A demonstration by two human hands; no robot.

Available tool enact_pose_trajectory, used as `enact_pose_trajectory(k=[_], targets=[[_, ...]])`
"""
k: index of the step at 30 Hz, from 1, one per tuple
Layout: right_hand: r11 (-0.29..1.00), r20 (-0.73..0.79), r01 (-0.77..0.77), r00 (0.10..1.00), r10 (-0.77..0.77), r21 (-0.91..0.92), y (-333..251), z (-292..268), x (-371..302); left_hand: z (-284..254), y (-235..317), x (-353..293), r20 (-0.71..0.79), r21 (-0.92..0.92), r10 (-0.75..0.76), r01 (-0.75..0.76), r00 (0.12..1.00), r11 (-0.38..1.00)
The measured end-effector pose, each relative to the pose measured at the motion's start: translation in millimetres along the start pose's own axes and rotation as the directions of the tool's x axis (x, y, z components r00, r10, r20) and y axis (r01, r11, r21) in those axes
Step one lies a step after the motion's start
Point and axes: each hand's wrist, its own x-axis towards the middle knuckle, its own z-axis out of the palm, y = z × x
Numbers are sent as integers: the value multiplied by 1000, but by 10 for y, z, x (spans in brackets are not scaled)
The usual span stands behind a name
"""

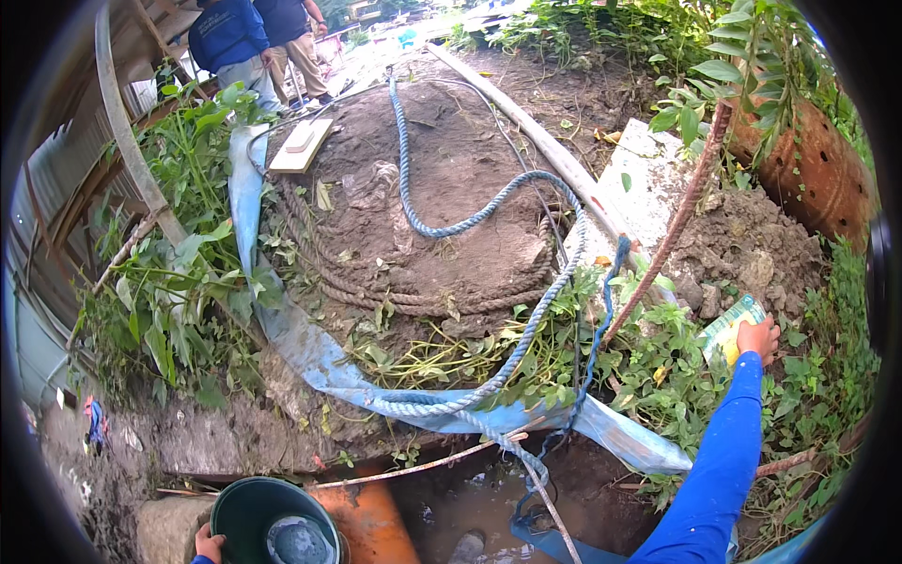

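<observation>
At the lower left, my left hand (209,544) grips the rim of a dark green bucket (246,508). A round greyish patch shows inside the bucket; I cannot make out whether it is liquid or the bottom. My right arm, in a blue sleeve, reaches out to the right. The fingers of my right hand (759,340) are closed on a green and yellow printed packet (722,331), just above leafy weeds beside a mound of soil (752,249).
A muddy water pit (470,498) lies below, beside an orange panel (371,517). Thick blue rope (479,218), a blue tarp strip (310,362) and a rusty bar (678,221) cross the ground. Two people (235,42) stand far left. A rusty perforated drum (813,169) is at right.
</observation>
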Motion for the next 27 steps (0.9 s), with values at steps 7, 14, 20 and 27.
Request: enact_pose_trajectory(k=[7, 14, 20, 27], targets=[[985, -91, 28, 995, -44, -168, 39, -523, -522, -29, -31, 206, -47, -54, 35, -37, 998, 998], [970, -191, 225, 952, -238, -89, 423, -223, -519, -309, -426, 484, 102, 88, -90, 82, 991, 993], [967, -114, 249, 963, -243, 48, 398, -530, -1323, 170, -125, 671, 76, 39, -125, 123, 989, 992], [782, -316, 623, 741, -593, -6, 697, -265, -1951, 144, 39, 705, 58, 23, -93, 92, 994, 996]])
